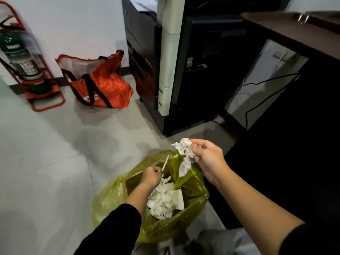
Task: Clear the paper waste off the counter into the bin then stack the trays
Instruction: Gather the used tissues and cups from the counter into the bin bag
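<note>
A bin lined with a yellow plastic bag (114,197) stands on the floor below me, with several crumpled white paper pieces (163,201) inside. My left hand (151,176) hovers over the bin's mouth and pinches a thin white stick or straw (165,163) that points up and away. My right hand (206,156) is above the bin's far right rim and grips a wad of crumpled white tissue paper (184,150), part of which hangs down toward the bag. No trays are in view.
A dark wooden counter (287,28) juts in at the upper right, with cables beneath. A large photocopier (174,61) stands behind the bin. An orange tote bag (99,83) and a fire extinguisher in a red stand (24,57) sit by the wall.
</note>
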